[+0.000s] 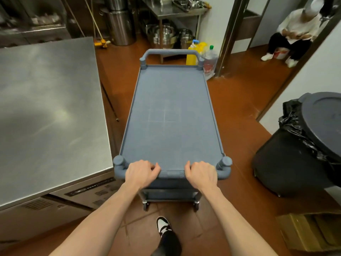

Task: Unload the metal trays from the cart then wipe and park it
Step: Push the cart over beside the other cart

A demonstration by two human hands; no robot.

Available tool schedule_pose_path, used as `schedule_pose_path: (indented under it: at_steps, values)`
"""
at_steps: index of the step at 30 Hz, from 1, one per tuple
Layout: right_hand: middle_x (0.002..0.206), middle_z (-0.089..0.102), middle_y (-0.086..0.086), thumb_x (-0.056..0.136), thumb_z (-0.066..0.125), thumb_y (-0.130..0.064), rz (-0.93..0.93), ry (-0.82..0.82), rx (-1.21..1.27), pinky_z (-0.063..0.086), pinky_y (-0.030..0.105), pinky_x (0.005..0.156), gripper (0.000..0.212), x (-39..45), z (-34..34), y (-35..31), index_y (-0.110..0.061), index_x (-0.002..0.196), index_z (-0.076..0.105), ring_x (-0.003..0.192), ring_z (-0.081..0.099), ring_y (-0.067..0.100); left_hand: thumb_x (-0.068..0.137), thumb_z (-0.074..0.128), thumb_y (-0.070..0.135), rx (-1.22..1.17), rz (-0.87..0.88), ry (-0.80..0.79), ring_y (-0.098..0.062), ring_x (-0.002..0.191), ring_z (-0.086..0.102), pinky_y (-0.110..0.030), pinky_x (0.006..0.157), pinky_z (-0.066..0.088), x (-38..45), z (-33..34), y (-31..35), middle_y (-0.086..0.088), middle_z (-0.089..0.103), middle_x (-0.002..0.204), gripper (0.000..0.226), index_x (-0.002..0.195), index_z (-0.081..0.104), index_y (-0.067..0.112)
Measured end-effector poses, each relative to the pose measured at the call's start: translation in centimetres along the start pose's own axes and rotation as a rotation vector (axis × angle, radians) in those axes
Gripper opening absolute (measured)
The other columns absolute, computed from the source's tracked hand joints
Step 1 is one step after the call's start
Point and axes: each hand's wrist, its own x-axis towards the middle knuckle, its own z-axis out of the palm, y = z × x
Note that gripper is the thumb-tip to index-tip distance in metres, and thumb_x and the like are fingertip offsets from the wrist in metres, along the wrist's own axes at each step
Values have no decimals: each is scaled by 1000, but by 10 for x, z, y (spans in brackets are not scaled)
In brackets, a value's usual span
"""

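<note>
**Bare cart gripped for parking**

Head view: the cart [171, 115] stands on the floor in the aisle, its top shelf bare, so I judge the trays unloaded and parking is what remains. The left hand [141, 172] and right hand [201, 174] both curl round the near handle [172, 174], spaced apart, probably for steering. The tabletop [48, 111] edge runs close along the cart's left; the bin [304, 145] narrows the right. Bottles [201, 56] stand just past the far end, with open floor toward the doorway.
</note>
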Motion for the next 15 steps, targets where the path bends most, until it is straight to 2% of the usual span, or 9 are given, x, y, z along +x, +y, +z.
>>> schedule_pose_path:
  at_steps: [7, 11, 13, 15]
  values:
    - [85, 79, 12, 105, 37, -50, -83, 6, -15, 56, 38, 71, 62, 75, -3, -11, -10, 78, 77, 83, 76, 36, 94, 29, 62, -19, -61, 8, -35, 81, 73, -34, 61, 37, 62, 0, -20, -10, 75, 79, 67, 77, 73, 15]
    - [77, 77, 10, 104, 38, -50, -121, -1, -28, 51, 34, 63, 61, 115, -6, -22, -13, 67, 69, 76, 75, 33, 92, 27, 63, -60, -100, 12, -34, 80, 73, -34, 60, 38, 93, -1, -34, -10, 74, 76, 66, 68, 66, 15]
    - [71, 75, 8, 104, 39, -50, -140, -14, -22, 45, 33, 57, 60, 135, -5, -28, -14, 60, 59, 69, 74, 31, 90, 24, 64, -68, -115, 15, -33, 78, 73, -33, 60, 38, 108, 0, -42, -10, 73, 74, 68, 67, 67, 16]
    - [67, 74, 9, 102, 41, -50, -146, -6, -16, 45, 33, 55, 60, 153, -4, -33, -14, 57, 59, 66, 73, 32, 90, 21, 65, -67, -128, 21, -32, 76, 72, -33, 59, 36, 121, 0, -48, -8, 72, 72, 71, 68, 69, 17]
